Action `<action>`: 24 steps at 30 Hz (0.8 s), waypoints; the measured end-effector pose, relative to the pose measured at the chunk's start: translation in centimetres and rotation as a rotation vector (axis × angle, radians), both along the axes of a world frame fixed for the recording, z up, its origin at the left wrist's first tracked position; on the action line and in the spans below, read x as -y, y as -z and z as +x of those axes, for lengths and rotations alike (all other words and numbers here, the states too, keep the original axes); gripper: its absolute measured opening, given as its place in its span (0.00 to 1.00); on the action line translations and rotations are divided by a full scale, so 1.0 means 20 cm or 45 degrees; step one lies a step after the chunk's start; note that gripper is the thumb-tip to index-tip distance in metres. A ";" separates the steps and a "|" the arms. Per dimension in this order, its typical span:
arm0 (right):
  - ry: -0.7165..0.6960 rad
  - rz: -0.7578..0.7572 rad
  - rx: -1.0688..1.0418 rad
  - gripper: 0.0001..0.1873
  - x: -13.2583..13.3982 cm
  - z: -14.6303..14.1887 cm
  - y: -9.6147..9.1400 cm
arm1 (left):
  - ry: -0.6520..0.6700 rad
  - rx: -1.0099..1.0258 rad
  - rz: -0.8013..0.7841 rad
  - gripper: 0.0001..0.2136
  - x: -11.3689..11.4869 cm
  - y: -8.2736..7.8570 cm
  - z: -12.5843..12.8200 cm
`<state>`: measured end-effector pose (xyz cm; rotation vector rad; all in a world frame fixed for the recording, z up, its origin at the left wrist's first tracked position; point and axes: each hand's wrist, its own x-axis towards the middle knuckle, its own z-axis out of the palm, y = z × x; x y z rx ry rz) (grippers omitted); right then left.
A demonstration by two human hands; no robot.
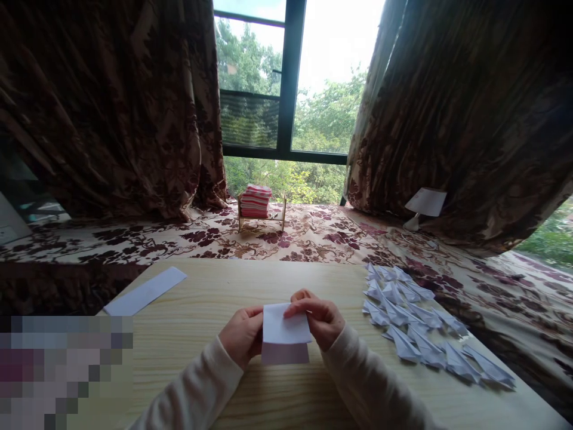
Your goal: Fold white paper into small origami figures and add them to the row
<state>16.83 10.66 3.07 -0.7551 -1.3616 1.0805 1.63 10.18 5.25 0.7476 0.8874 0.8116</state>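
Between my two hands is a sheet of white paper [286, 331], folded over so that a shorter flap lies on top of a longer, shaded part. My left hand [242, 335] grips its left edge, with most of the fingers behind the sheet. At the upper right corner my right hand [319, 316] pinches the paper, one finger lying across the top flap. The sheet is held over the light wooden table [201, 370]. Whether it touches the table I cannot tell.
Several folded white paper pieces [412, 322] stand in rows on the table's right. White paper strips [147, 291] lie at the back left. Beyond the table, a small rack [262, 217] bears striped pink cloths [255, 202]; a white lamp [425, 202] stands right. A blurred patch covers the lower left.
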 end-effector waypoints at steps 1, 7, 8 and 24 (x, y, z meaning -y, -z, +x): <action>-0.002 0.008 0.016 0.08 0.00 0.00 0.00 | 0.008 0.030 -0.012 0.11 0.00 0.00 0.00; 0.112 0.210 0.190 0.10 -0.01 0.03 0.01 | 0.143 0.206 -0.174 0.15 -0.01 -0.04 -0.02; 0.150 0.283 0.244 0.11 -0.01 0.03 0.00 | 0.166 0.212 -0.212 0.18 -0.01 -0.04 -0.02; 0.214 -0.278 -0.004 0.19 -0.05 0.05 0.01 | -0.019 0.020 0.100 0.16 -0.02 0.02 -0.02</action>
